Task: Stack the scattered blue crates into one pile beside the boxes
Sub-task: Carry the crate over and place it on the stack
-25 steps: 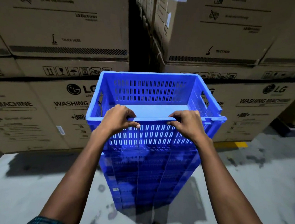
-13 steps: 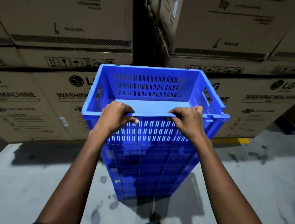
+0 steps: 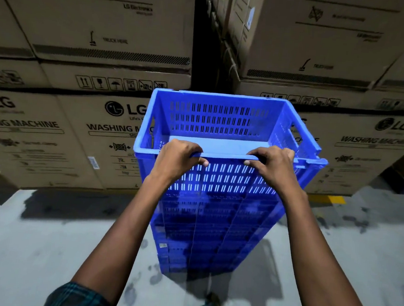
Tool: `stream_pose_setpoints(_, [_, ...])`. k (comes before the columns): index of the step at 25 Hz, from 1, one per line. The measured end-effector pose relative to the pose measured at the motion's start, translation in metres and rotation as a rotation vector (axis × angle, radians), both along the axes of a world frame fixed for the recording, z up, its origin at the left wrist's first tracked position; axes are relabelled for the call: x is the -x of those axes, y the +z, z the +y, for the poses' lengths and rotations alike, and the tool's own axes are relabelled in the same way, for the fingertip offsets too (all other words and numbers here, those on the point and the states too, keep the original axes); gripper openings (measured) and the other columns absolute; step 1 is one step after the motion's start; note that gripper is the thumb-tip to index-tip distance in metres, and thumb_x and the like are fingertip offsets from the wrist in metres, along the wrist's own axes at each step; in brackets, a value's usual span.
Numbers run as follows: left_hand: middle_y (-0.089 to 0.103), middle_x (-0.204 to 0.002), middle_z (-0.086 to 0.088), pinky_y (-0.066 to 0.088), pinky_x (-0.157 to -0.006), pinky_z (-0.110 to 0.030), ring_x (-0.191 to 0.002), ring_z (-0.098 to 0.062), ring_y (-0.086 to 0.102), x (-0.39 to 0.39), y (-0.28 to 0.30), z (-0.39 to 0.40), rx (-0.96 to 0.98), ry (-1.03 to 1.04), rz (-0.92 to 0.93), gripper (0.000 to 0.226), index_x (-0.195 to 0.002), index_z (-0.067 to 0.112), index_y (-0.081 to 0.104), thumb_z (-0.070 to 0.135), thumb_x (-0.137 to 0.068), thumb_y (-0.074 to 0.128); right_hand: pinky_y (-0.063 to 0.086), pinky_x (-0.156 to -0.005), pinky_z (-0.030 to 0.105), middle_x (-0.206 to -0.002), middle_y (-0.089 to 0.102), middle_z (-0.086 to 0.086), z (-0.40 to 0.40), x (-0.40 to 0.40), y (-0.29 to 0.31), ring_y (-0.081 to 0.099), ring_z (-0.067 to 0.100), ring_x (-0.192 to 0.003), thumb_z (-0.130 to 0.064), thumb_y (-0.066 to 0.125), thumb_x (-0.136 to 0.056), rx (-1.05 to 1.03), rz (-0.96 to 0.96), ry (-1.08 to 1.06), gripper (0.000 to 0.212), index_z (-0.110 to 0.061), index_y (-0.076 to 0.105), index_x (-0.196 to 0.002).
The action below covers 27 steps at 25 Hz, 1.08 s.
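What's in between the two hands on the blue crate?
In the head view, only a bare stretch of the top crate's near rim runs between the left hand and the right hand; both grip that rim.

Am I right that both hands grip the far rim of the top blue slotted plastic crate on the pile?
Not quite. In the head view the left hand and right hand grip the near rim of the top blue slotted plastic crate, the edge closest to the person, not the far one. The rest stands.

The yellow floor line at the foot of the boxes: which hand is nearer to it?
Right. The right hand grips the top crate rim on the yellow line side; the left hand grips farther away.
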<state>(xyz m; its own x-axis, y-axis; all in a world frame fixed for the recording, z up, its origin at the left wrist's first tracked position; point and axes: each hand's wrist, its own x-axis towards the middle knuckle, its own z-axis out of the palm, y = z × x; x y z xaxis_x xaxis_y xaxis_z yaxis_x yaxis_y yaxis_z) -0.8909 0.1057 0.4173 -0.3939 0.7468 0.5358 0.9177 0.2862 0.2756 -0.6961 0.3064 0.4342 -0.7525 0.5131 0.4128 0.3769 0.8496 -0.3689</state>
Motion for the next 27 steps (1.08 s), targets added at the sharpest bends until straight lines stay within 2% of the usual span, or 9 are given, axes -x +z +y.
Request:
stream_pose_setpoints(4, [0.075, -0.097, 0.001, 0.034, -0.081, -0.036, -0.095, -0.022, 0.067, -0.009, -0.020, -0.016, -0.200, 0.126, 0.268, 0.049, -0.097, 0.014, 0.073, 0.060, -0.081, 0.066, 0.016, -0.096, 0.039, -0.123, 0.064, -0.010, -0.007, -0.018, -0.024, 0.041, 0.021, -0.133, -0.052, 0.076, -0.075, -0.055, 0.054, -0.097, 0.044, -0.034, 0.067, -0.114])
stream_pose_setpoints(7, [0.059, -0.136, -0.007, 0.032, -0.100, -0.043, -0.130, -0.028, 0.048, -0.018, -0.047, -0.031, -0.274, 0.303, 0.290, 0.058, -0.127, 0.017, 0.061, 0.054, -0.083, 0.069, 0.018, -0.107, 0.052, -0.148, 0.048, -0.002, -0.017, -0.037, -0.053, 0.028, 0.026, -0.143, -0.040, 0.079, -0.078, -0.031, 0.225, -0.294, 0.054, -0.029, 0.060, -0.127])
stream_pose_setpoints(10, [0.026, -0.155, -0.015, 0.022, -0.115, -0.048, -0.146, -0.033, 0.021, -0.030, -0.075, -0.038, -0.350, 0.385, 0.152, 0.083, -0.144, 0.021, 0.032, 0.044, -0.077, 0.074, 0.031, -0.109, 0.054, -0.154, 0.037, 0.005, -0.030, -0.043, -0.079, 0.027, 0.030, -0.141, -0.024, 0.079, -0.081, -0.021, 0.411, -0.363, 0.057, -0.023, 0.055, -0.133])
stream_pose_setpoints(13, [0.000, -0.161, -0.009, 0.010, -0.124, -0.044, -0.150, -0.032, 0.004, -0.038, -0.101, -0.039, -0.493, 0.436, -0.018, 0.110, -0.146, 0.029, 0.008, 0.038, -0.068, 0.085, 0.032, -0.113, 0.050, -0.152, 0.033, 0.007, -0.048, -0.039, -0.104, 0.032, 0.029, -0.139, -0.021, 0.079, -0.081, 0.121, 0.520, -0.402, 0.059, -0.019, 0.052, -0.134])
stream_pose_setpoints(17, [-0.007, -0.161, -0.021, 0.014, -0.122, -0.054, -0.152, -0.029, -0.003, -0.042, -0.129, -0.043, -0.607, 0.662, -0.408, 0.132, -0.152, 0.022, -0.001, 0.046, -0.060, 0.092, 0.030, -0.115, 0.041, -0.151, 0.029, 0.011, -0.042, -0.037, -0.137, 0.036, 0.029, -0.138, -0.018, 0.080, -0.080, 0.524, 0.545, -0.527, 0.074, -0.011, 0.040, -0.141])
stream_pose_setpoints(20, [0.008, -0.164, -0.018, 0.014, -0.120, -0.055, -0.151, -0.035, 0.010, -0.033, -0.144, -0.049, -0.502, 0.742, -0.794, 0.140, -0.157, 0.013, 0.006, 0.052, -0.054, 0.092, 0.026, -0.114, 0.035, -0.150, 0.030, 0.020, -0.021, -0.041, -0.144, 0.033, 0.035, -0.139, -0.014, 0.081, -0.079, 0.742, 0.519, -0.681, 0.085, 0.000, 0.030, -0.145])
stream_pose_setpoints(22, [0.040, -0.152, -0.013, 0.036, -0.112, -0.058, -0.138, -0.032, 0.042, -0.021, -0.149, -0.054, -0.520, 0.605, -1.007, 0.124, -0.152, 0.017, 0.024, 0.044, -0.054, 0.095, 0.030, -0.109, 0.032, -0.145, 0.037, 0.022, -0.005, -0.042, -0.143, 0.040, 0.033, -0.134, -0.016, 0.081, -0.079, 0.800, 0.499, -0.725, 0.079, 0.003, 0.034, -0.139])
stream_pose_setpoints(24, [0.059, -0.134, -0.008, 0.052, -0.098, -0.054, -0.117, -0.026, 0.061, -0.014, -0.147, -0.058, -0.511, 0.540, -1.115, 0.102, -0.142, 0.015, 0.038, 0.030, -0.059, 0.095, 0.038, -0.103, 0.034, -0.138, 0.044, 0.021, 0.011, -0.042, -0.144, 0.048, 0.033, -0.125, -0.016, 0.082, -0.078, 0.864, 0.523, -0.777, 0.075, 0.002, 0.036, -0.133])
stream_pose_setpoints(27, [0.063, -0.128, -0.008, 0.055, -0.093, -0.053, -0.108, -0.023, 0.065, -0.013, -0.140, -0.059, -0.501, 0.553, -1.130, 0.088, -0.138, 0.011, 0.042, 0.018, -0.066, 0.092, 0.049, -0.102, 0.040, -0.136, 0.053, 0.016, 0.026, -0.043, -0.145, 0.056, 0.031, -0.119, -0.013, 0.085, -0.074, 0.993, 0.573, -0.794, 0.081, -0.006, 0.036, -0.138])
